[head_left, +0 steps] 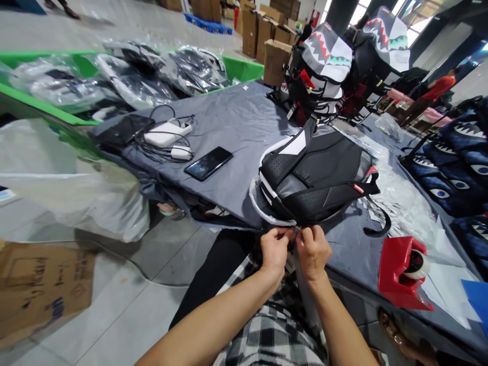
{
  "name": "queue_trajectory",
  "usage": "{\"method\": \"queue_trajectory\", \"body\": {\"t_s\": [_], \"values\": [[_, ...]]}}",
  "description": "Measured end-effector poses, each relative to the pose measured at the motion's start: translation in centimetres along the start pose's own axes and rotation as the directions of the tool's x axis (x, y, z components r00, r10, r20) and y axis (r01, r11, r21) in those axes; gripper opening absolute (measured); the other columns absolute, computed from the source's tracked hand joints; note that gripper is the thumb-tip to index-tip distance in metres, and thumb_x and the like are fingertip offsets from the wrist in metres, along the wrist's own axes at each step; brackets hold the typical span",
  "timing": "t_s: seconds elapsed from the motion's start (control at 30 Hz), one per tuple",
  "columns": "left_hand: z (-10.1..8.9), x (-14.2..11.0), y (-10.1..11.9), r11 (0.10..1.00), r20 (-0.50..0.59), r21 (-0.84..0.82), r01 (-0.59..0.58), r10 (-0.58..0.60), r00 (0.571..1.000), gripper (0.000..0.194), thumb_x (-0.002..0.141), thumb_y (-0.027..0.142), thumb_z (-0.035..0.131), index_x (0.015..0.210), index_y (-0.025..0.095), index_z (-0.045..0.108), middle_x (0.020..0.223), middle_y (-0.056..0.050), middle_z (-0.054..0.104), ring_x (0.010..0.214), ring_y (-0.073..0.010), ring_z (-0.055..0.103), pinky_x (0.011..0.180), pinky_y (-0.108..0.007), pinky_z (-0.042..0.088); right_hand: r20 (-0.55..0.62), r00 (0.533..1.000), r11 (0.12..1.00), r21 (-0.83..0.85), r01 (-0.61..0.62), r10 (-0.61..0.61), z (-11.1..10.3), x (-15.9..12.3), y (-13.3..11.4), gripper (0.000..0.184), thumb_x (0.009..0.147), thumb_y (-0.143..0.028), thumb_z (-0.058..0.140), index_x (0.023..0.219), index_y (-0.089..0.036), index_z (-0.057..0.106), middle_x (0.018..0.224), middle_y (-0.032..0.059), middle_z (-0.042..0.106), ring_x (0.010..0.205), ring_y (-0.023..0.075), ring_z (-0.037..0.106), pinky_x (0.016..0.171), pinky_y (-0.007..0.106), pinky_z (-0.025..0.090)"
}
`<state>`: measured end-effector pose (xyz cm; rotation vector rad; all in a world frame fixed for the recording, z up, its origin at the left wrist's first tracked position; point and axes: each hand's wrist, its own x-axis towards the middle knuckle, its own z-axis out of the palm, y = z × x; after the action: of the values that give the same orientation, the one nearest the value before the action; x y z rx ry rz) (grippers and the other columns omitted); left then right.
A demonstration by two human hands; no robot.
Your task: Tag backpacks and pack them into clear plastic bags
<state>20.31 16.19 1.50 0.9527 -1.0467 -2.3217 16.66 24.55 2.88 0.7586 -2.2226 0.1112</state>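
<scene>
A black backpack (320,178) with white trim lies on the grey-covered table, its straps facing up. Both of my hands are close together at the table's front edge, just below the backpack's near side. My left hand (275,249) is closed in a pinch. My right hand (313,251) is pinched beside it, fingertips almost meeting the left ones. What the fingers hold is too small and hidden to name. Some translucent plastic (304,295) hangs below the right hand, in front of my checked shirt.
A phone (209,163), white adapters (168,133) and cables lie left. The red tape dispenser (400,274) stands right, near plastic bags (407,198). Shark-mouth backpacks (324,56) stand behind; blue ones (457,162) lie right. Bagged items fill a green-edged bin (244,68). A carton (46,290) sits on the floor.
</scene>
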Motion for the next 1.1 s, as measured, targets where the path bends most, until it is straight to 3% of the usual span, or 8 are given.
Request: {"method": "queue_trajectory", "body": {"t_s": [0.13,0.27,0.43,0.63,0.73,0.87,0.97,1.1], "values": [[0.1,-0.1,0.7,0.996,0.041,0.065,-0.058,0.055,0.998,0.022,0.055,0.032,0.082,0.062,0.014,0.072,0.06,-0.004,0.07,0.057,-0.0145,0.06,0.057,-0.025,0.047,0.068,0.991,0.993,0.01,0.119,-0.119,-1.2,0.5,0.0,0.023,0.096,-0.012,0.05,0.075,-0.022,0.056,0.073,0.0029,0.051,0.069,0.0183,0.044,0.06,0.03,0.029],[0.8,-0.6,1.4,0.996,0.051,0.086,-0.001,-0.004,0.999,0.019,0.055,0.029,0.082,0.062,0.014,0.072,0.061,-0.004,0.071,0.057,-0.0147,0.062,0.057,-0.024,0.048,0.223,0.959,0.982,0.099,0.158,-0.177,-2.4,0.6,-0.2,0.008,0.088,-0.019,0.056,0.08,-0.02,0.056,0.079,0.0066,0.053,0.075,0.0226,0.044,0.064,0.033,0.033],[0.5,-2.5,2.7,0.993,0.132,0.047,0.111,-0.117,0.984,0.026,0.058,0.024,0.082,0.079,0.013,0.075,0.069,-0.005,0.074,0.064,-0.0157,0.067,0.064,-0.024,0.051,0.136,0.987,0.993,0.093,0.067,-0.079,-1.7,0.2,-0.1,0.016,0.09,-0.016,0.052,0.075,-0.021,0.053,0.075,0.0062,0.052,0.074,0.0233,0.043,0.065,0.035,0.031],[-0.9,-2.3,1.9,0.998,0.149,-0.014,0.057,-0.055,0.987,0.032,0.063,0.027,0.083,0.092,0.015,0.073,0.094,-0.008,0.078,0.094,-0.0213,0.071,0.09,-0.032,0.052,0.161,0.984,0.959,0.259,-0.114,0.074,-1.3,0.1,0.6,0.022,0.098,-0.025,0.051,0.078,-0.021,0.057,0.075,0.0038,0.059,0.075,0.0208,0.049,0.069,0.033,0.033],[-0.3,-0.9,0.4,0.971,0.328,-0.141,0.195,-0.14,0.934,0.043,0.06,0.041,0.088,0.09,0.014,0.074,0.098,-0.009,0.077,0.097,-0.0233,0.07,0.093,-0.034,0.051,0.268,0.939,0.83,0.456,-0.321,0.215,-1.4,0.3,1.0,0.024,0.096,-0.031,0.052,0.075,-0.021,0.059,0.074,0.0023,0.061,0.073,0.0188,0.052,0.069,0.031,0.037],[0.6,0.2,-1.4,0.883,0.456,-0.262,0.391,-0.244,0.856,0.05,0.048,0.045,0.096,0.081,0.015,0.074,0.085,-0.006,0.077,0.083,-0.0203,0.07,0.086,-0.033,0.052,0.494,0.801,0.536,0.598,-0.596,0.339,-1.0,0.5,1.9,0.028,0.087,-0.041,0.058,0.07,-0.019,0.061,0.065,0.0,0.06,0.063,0.0151,0.051,0.063,0.027,0.039],[0.2,0.3,-2.1,0.875,0.445,-0.264,0.405,-0.262,0.857,0.047,0.047,0.04,0.098,0.078,0.015,0.073,0.079,-0.002,0.075,0.073,-0.0148,0.067,0.079,-0.028,0.051,0.602,0.719,0.366,0.619,-0.695,0.347,-0.4,0.5,2.5,0.032,0.083,-0.046,0.06,0.068,-0.017,0.063,0.062,-0.0001,0.061,0.059,0.0135,0.05,0.059,0.026,0.041],[-0.4,0.3,-1.9,0.919,0.475,-0.167,0.357,-0.242,0.846,0.048,0.047,0.04,0.098,0.079,0.015,0.073,0.076,-0.001,0.073,0.073,-0.0129,0.066,0.075,-0.025,0.05,0.63,0.703,0.316,0.628,-0.711,0.33,0.3,0.5,2.5,0.032,0.082,-0.046,0.059,0.075,-0.016,0.066,0.067,0.0018,0.066,0.059,0.0137,0.052,0.058,0.025,0.042]]}}
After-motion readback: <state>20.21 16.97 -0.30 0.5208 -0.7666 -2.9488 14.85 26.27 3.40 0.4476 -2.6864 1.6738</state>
